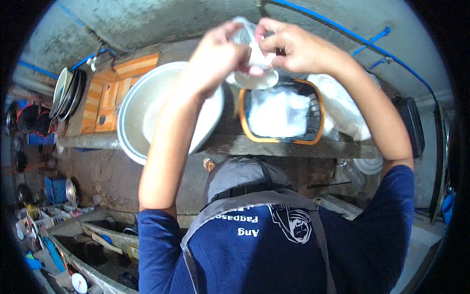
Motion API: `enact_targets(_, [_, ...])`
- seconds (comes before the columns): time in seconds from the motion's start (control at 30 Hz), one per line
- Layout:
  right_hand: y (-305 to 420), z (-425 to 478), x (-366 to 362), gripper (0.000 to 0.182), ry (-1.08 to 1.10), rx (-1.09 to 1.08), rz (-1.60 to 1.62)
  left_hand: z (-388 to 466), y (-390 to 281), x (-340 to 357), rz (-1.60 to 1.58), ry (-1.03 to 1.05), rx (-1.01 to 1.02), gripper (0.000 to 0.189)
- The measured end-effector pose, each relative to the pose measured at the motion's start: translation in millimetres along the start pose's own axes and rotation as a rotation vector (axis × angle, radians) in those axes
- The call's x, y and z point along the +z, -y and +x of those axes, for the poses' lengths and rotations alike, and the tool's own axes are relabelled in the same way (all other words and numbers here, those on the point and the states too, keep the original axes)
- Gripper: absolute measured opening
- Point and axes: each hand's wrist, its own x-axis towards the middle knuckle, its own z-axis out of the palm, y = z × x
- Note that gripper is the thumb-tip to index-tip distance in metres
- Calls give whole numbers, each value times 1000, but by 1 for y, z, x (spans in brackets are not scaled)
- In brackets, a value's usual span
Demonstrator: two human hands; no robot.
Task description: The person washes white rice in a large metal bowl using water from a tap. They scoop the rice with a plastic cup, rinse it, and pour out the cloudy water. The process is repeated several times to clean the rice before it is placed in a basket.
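Above the worktop, a clear plastic bag [243, 28] with something white in it is gripped between both hands. My left hand [224, 51] holds its left side, fingers curled around it. The fingertips of my right hand [293, 46] pinch the bag's right side. Just below the fingers is the pale rim of a small round container [265, 79], partly covered by my hands. A dark basket with an orange rim [242, 114] stands beneath, holding a stack of clear plastic bags [279, 114]. My left forearm crosses over a large white basin [136, 95].
Filled clear plastic bags [343, 103] lie right of the basket. Left of the basin stand a slatted wooden tray [106, 93] and upright round pans [71, 92]. Blue pipes [330, 24] run along the wall behind. The worktop's front edge [227, 147] passes close before my body.
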Motion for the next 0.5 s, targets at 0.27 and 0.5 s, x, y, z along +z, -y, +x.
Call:
enact_targets(0.27, [-89,-157,140,20,110,518,131,12,145,141,-49,83,-397,72])
enact_targets(0.5, [-72,-183,180,15,154,314,15,-18,232,154,267,65,-236,71])
